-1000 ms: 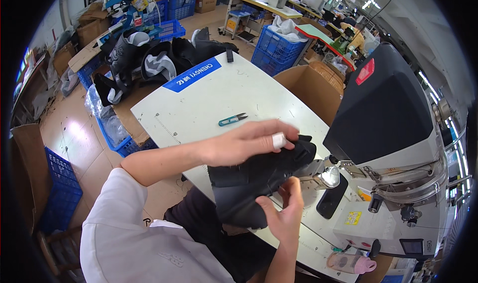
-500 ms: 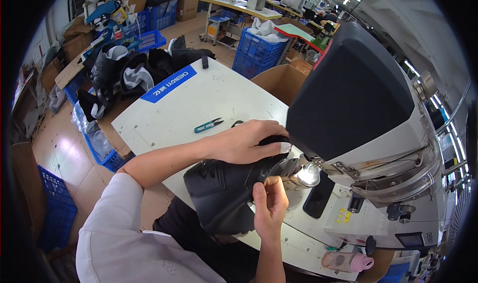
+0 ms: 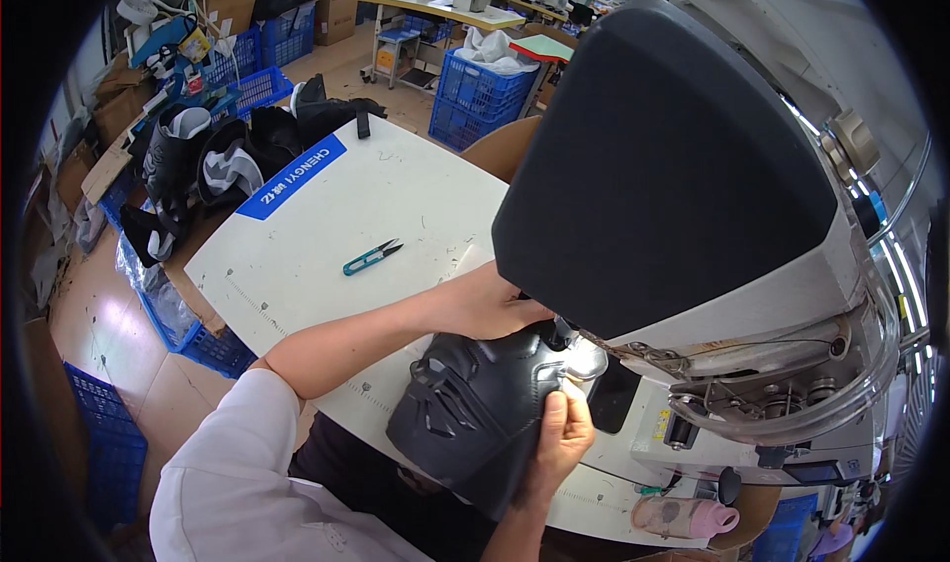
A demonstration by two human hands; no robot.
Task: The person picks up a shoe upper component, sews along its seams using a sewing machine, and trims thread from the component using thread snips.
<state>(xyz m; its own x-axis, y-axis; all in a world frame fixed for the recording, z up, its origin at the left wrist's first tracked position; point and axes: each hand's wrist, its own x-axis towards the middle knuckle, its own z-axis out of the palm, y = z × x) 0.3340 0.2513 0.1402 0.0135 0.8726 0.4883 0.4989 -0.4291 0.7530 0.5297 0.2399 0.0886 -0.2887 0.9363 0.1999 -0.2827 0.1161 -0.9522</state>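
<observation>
While the right hand (image 3: 564, 433) pinches smooth, slotted black leather (image 3: 485, 394) at the machine (image 3: 653, 176) | left hand (image 3: 490, 303) on its far edge, grip partly hidden | teal snips (image 3: 368, 259) on white counter (image 3: 287, 275) | blue label (image 3: 292, 178), white lettering, at far edge | latticed blue crates (image 3: 482, 95) beyond

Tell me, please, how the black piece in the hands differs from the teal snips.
The black piece is broad, while the snips are slender. The piece is gripped by the right hand; the snips lie untouched on the table. The piece looks black throughout, whereas the snips pair teal handles with dark blades.
</observation>
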